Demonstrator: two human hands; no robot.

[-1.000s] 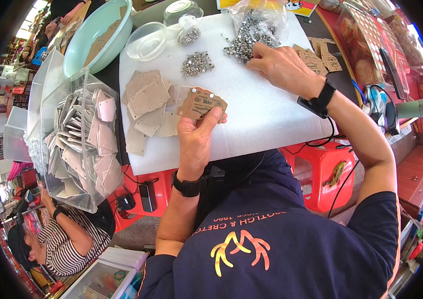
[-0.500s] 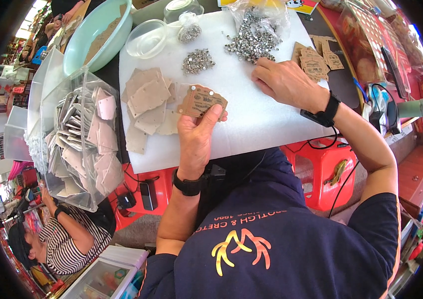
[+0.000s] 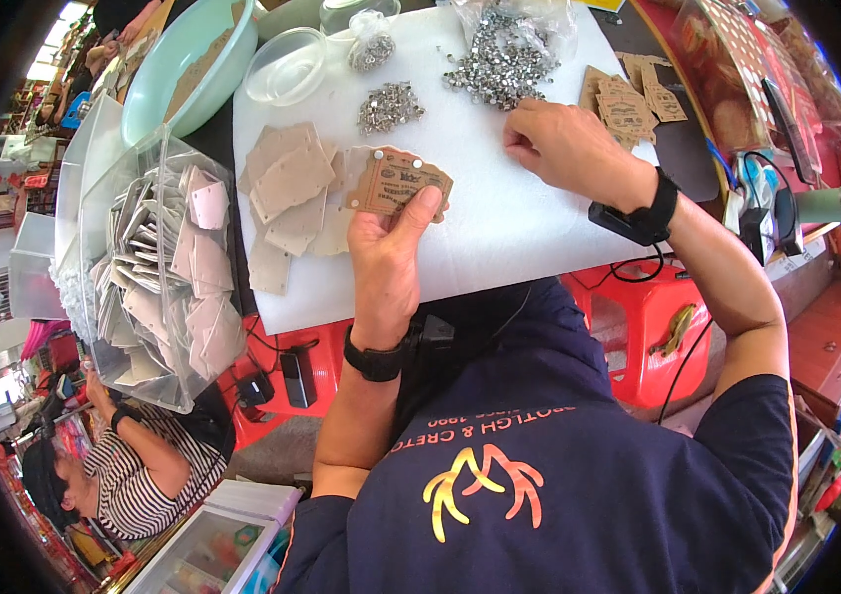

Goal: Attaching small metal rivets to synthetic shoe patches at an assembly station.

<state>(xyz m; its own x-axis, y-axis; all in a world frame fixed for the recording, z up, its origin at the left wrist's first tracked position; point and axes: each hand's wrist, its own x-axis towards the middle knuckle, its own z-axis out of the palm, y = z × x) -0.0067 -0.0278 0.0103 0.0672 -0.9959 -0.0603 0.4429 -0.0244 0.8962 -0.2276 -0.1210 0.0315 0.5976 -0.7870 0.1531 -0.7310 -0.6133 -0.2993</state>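
White table (image 3: pixel 499 228): left hand (image 3: pixel 386 262) pinches brown card (image 3: pixel 398 183).

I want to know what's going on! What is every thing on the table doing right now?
left hand: holding a brown card tag up
right hand: reaching into the metal studs pile
blank tags: heaped loosely
clear bowl: upright
clear bin: full of packets
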